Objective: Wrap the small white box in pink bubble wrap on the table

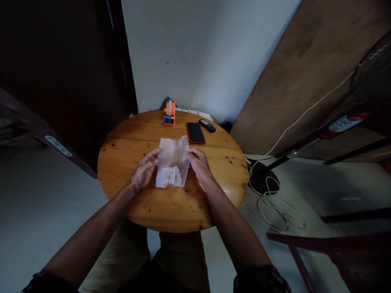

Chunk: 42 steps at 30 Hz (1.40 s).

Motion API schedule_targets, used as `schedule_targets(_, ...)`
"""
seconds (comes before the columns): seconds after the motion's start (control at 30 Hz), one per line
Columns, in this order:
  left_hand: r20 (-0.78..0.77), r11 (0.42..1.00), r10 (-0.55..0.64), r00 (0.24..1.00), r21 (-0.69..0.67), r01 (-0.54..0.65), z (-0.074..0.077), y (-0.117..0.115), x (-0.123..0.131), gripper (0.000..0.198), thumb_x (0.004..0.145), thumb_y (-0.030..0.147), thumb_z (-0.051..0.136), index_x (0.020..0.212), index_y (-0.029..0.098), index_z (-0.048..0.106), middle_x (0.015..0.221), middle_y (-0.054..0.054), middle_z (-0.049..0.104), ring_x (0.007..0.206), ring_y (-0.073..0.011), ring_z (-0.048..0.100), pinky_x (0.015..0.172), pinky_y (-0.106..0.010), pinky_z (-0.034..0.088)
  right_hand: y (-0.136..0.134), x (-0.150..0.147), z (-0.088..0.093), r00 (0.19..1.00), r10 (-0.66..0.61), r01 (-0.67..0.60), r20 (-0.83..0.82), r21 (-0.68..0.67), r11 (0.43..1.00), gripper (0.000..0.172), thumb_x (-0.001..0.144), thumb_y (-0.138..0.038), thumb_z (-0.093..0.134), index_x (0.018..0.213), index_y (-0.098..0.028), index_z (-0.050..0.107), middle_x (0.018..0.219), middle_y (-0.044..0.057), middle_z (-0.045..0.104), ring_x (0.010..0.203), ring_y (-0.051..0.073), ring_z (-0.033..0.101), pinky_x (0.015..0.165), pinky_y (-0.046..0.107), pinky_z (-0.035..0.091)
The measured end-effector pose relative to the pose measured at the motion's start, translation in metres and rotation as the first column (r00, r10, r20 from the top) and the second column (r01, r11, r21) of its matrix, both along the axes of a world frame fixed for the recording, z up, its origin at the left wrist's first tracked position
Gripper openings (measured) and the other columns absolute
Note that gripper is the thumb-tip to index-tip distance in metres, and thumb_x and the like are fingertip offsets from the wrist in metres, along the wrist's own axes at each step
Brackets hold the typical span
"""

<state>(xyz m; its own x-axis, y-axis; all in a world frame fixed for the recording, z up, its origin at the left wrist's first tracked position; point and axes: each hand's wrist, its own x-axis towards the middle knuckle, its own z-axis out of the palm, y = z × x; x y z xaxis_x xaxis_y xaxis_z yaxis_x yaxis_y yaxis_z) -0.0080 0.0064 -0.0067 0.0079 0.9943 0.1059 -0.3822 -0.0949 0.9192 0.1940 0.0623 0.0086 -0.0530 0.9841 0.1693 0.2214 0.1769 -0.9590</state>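
Observation:
A sheet of bubble wrap (167, 151) lies spread on the round wooden table, its right side lifted a little. On its lower part rests a small whitish packet (171, 176) in clear wrapping; what is inside cannot be made out. My left hand (144, 169) is at the sheet's left edge, its fingers stretched out and apart, with the tips touching the plastic. Thumb and fingers of my right hand (198, 161) pinch the right edge of the bubble wrap.
Beyond the sheet on the table (122, 162) stand an orange tape dispenser (170, 113), a dark phone in a red case (196, 133) and a small black keypad phone (207, 125). A wall is behind. To the right are a standing fan's base (262, 177) and a coiled white cable (282, 211).

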Motion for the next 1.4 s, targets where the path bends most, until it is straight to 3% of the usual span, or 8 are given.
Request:
schedule_targets(0.17,-0.254,0.991,0.135,0.958,0.044,-0.128,-0.006,0.005,0.001,0.064,0.069,0.049,0.076,0.124,0.018,0.062,0.124,-0.011,0.066,0.118,-0.0289,0.06,0.102,-0.042,0.047,0.002,0.0,-0.002,0.994,-0.034,0.031,-0.105,-0.035,0.999,0.025,0.072,-0.041,0.059,0.059,-0.021,0.051,0.055,-0.004,0.047,0.055,0.012,0.043,0.052,0.024,0.034)
schedule_targets(0.37,-0.619,0.917,0.393,0.68,0.315,-0.244,-0.001,-0.001,0.004,0.048,0.067,0.046,0.077,0.106,0.02,0.069,0.1,-0.006,0.062,0.094,-0.022,0.059,0.087,-0.036,0.049,0.001,-0.002,-0.003,0.997,-0.023,0.02,-0.075,-0.031,0.999,0.024,0.073,-0.045,0.059,0.07,-0.021,0.059,0.058,-0.005,0.052,0.054,0.012,0.047,0.053,0.024,0.038)
schedule_targets(0.73,-0.552,0.949,0.277,0.787,0.03,-0.313,0.005,0.008,-0.007,0.023,0.061,0.042,0.063,0.066,0.019,0.061,0.064,0.002,0.058,0.061,-0.0133,0.049,0.061,-0.025,0.04,0.015,0.004,-0.016,0.994,-0.107,0.107,0.006,0.063,0.992,0.018,0.073,-0.038,0.054,0.079,-0.022,0.061,0.06,-0.004,0.055,0.054,0.015,0.051,0.053,0.025,0.039)
schedule_targets(1.07,-0.809,0.87,0.39,0.44,0.167,-0.464,0.023,0.007,-0.037,0.017,0.069,0.027,0.057,0.08,0.018,0.066,0.075,-0.003,0.066,0.071,-0.0185,0.059,0.068,-0.028,0.045,0.015,0.019,-0.001,0.787,-0.24,0.238,0.569,0.079,0.968,0.032,0.081,-0.017,0.056,0.111,-0.025,0.065,0.079,0.003,0.07,0.078,0.024,0.064,0.07,0.032,0.042)
schedule_targets(1.13,-0.776,0.868,0.459,0.432,0.288,-0.406,0.037,-0.002,-0.025,0.023,0.072,0.025,0.056,0.091,0.018,0.068,0.086,-0.005,0.07,0.081,-0.0207,0.062,0.075,-0.03,0.049,0.013,0.017,-0.002,0.772,-0.23,0.217,0.592,0.095,0.972,0.034,0.083,-0.017,0.056,0.115,-0.026,0.064,0.082,0.004,0.071,0.079,0.024,0.064,0.071,0.032,0.042)
schedule_targets(1.23,-0.766,0.916,0.378,0.521,0.392,-0.087,0.06,-0.008,0.0,0.027,0.075,0.023,0.056,0.097,0.02,0.071,0.101,-0.007,0.071,0.1,-0.0248,0.063,0.087,-0.034,0.051,0.013,0.015,-0.004,0.776,-0.218,0.19,0.591,0.111,0.976,0.036,0.086,-0.019,0.054,0.12,-0.026,0.062,0.085,0.004,0.072,0.08,0.024,0.065,0.072,0.032,0.043)
schedule_targets(1.33,-0.816,0.938,0.105,0.568,0.27,0.215,0.068,0.009,0.013,0.046,0.068,0.019,0.057,0.112,0.022,0.071,0.117,-0.007,0.07,0.105,-0.0257,0.064,0.095,-0.038,0.05,0.013,0.016,-0.005,0.779,-0.235,0.193,0.582,0.134,0.972,0.037,0.087,-0.019,0.053,0.123,-0.025,0.062,0.086,0.005,0.073,0.08,0.024,0.065,0.074,0.033,0.043)
schedule_targets(1.4,-0.839,0.968,-0.074,0.539,0.069,0.241,0.066,0.026,0.01,0.051,0.062,0.02,0.063,0.113,0.019,0.07,0.11,-0.009,0.072,0.097,-0.0278,0.067,0.088,-0.039,0.053,0.013,0.017,-0.004,0.763,-0.246,0.203,0.598,0.141,0.969,0.037,0.088,-0.02,0.052,0.123,-0.025,0.062,0.087,0.005,0.073,0.082,0.024,0.065,0.075,0.033,0.044)
